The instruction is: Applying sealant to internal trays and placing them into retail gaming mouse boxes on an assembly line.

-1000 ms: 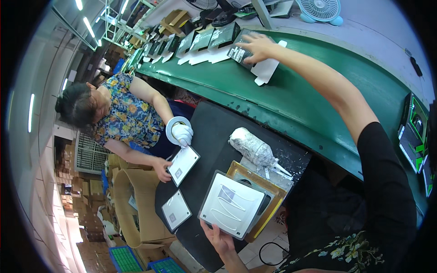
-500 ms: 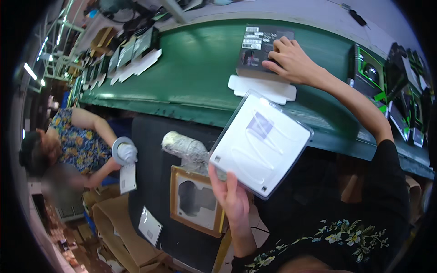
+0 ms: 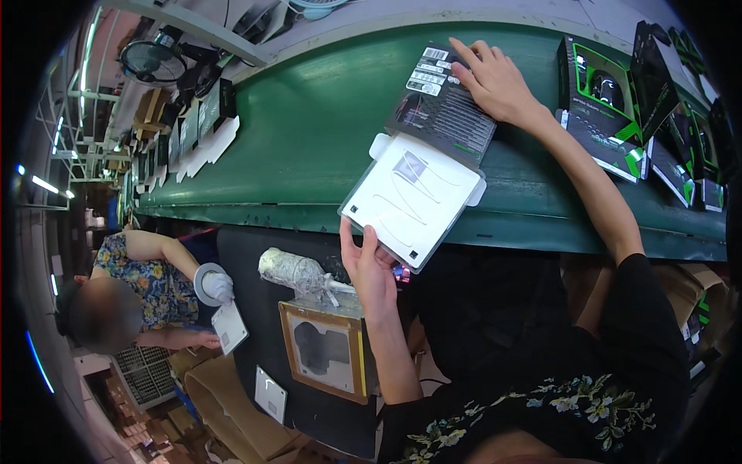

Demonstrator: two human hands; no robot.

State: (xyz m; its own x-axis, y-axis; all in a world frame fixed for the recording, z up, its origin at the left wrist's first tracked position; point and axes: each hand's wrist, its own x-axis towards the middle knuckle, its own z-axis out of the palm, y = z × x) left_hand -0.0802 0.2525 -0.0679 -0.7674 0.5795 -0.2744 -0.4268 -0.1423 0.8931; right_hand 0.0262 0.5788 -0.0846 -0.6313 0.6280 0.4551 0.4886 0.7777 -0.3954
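My left hand [image 3: 371, 271] grips the near left corner of a clear plastic blister tray with a white card [image 3: 413, 201] in it, thumb on top. The tray's far end meets the near end of a flat black box [image 3: 444, 108] on the green surface; how far it is inside, I cannot tell. White end flaps [image 3: 379, 145] stick out at both sides there. My right hand [image 3: 498, 81] holds the box at its far right edge, thumb on the printed face and fingers over the edge.
Black-and-green product boxes [image 3: 603, 100] stand at right on the green conveyor belt [image 3: 309, 116]; more boxes [image 3: 205, 124] line the far left. At lower left are a wooden-framed fixture [image 3: 325, 348], a wrapped cylinder [image 3: 290, 271] and a white card [image 3: 270, 393]. A co-worker [image 3: 147, 278] holds another card [image 3: 229, 329].
My left hand has brought the tray away from me and left, up to the box's near end. My right hand has shifted toward the box's far edge. The co-worker's card has tilted.
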